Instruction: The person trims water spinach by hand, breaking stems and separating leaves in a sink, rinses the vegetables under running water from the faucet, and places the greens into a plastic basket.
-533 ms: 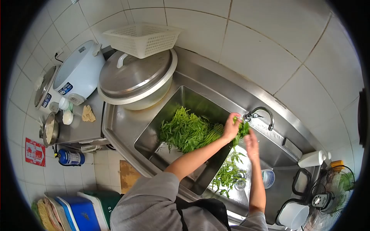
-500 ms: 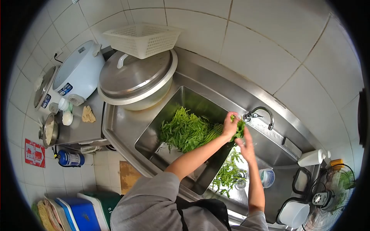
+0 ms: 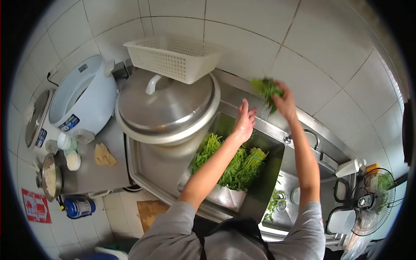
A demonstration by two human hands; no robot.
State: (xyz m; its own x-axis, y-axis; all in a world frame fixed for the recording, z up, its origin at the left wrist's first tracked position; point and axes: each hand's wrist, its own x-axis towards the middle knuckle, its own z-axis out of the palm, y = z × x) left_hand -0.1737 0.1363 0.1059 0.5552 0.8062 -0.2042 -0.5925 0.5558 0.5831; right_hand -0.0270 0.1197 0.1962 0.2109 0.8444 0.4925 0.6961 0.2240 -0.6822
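My right hand (image 3: 284, 103) is closed around a small bunch of leafy greens (image 3: 268, 88), raised in front of the tiled wall and blurred by motion. To its left, my left hand (image 3: 245, 122) is empty above the back of the left sink basin (image 3: 274, 167), fingers apart. Beneath my left forearm, a heap of leafy greens (image 3: 234, 173) with cut stems lies in that basin, partly hidden by the arm. Loose leaves (image 3: 273, 203) lie around the drain in the right basin.
A white perforated basket (image 3: 169, 60) rests on the lid of a big metal pot (image 3: 167, 104) at the left. Behind my right forearm is the faucet (image 3: 314, 138). A white bottle (image 3: 348, 167) and a fan (image 3: 368, 201) stand at the right.
My right hand has risen from beside the faucet toward the wall, carrying the bunch of greens. My left hand has let go of the bunch and opened. The view has shifted.
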